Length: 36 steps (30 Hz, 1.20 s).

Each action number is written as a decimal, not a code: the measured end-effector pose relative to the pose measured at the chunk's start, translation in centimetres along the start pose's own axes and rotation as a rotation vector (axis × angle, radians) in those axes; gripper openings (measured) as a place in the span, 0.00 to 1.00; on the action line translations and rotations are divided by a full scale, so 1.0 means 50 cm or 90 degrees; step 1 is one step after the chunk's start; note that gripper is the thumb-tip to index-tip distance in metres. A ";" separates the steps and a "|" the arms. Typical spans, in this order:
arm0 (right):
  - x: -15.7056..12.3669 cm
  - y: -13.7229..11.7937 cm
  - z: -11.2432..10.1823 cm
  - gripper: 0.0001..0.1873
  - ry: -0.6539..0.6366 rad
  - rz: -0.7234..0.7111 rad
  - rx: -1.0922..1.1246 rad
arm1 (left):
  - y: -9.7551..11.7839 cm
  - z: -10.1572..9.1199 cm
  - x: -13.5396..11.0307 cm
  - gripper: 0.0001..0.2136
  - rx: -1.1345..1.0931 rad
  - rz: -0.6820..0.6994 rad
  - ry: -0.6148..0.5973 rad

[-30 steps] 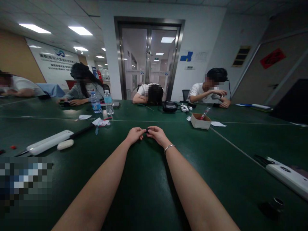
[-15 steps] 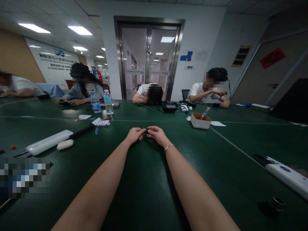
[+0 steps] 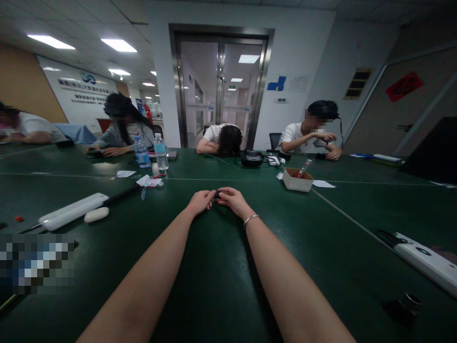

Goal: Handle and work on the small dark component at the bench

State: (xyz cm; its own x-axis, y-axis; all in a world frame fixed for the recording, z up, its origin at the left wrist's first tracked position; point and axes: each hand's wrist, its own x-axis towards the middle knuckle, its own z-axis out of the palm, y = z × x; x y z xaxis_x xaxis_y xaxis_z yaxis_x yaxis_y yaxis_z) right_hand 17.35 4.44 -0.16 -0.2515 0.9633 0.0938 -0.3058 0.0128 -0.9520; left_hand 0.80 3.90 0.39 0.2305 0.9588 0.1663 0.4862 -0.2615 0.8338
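Green desk (image 3: 221,267) with an open box (image 3: 296,184) among scattered items.
Just right of the box lies a white sheet (image 3: 324,184); just behind it, a white gadget (image 3: 274,161), and farther left a black rounded device (image 3: 252,159). Well left of the box stand two water bottles (image 3: 161,153); nearer and farther left lie a long white device (image 3: 71,212) and a white oval object (image 3: 96,215). Nearer and right of the box are a white slab (image 3: 428,262) and a dark cylinder (image 3: 410,305).
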 end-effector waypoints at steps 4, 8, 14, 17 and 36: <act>0.000 0.000 0.001 0.08 0.015 0.004 0.000 | -0.006 0.003 0.002 0.21 -0.021 0.014 -0.006; 0.001 0.000 0.003 0.07 0.029 0.002 -0.012 | -0.010 0.003 0.003 0.19 -0.036 0.015 0.002; 0.002 -0.001 0.005 0.05 0.050 0.013 -0.037 | -0.016 0.003 0.004 0.14 -0.116 0.043 0.010; 0.004 0.000 0.006 0.06 0.047 0.015 -0.041 | -0.018 0.003 0.006 0.15 -0.147 0.063 0.029; 0.009 0.003 0.006 0.04 0.069 0.017 -0.037 | -0.005 0.004 0.011 0.12 -0.171 -0.022 0.013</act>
State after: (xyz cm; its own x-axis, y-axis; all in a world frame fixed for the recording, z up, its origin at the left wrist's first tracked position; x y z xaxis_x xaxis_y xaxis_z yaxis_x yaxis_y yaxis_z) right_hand 16.90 4.78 -0.19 -0.1567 0.9868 0.0395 -0.2459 -0.0003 -0.9693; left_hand 0.95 4.47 0.16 0.1988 0.9693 0.1444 0.2521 -0.1930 0.9483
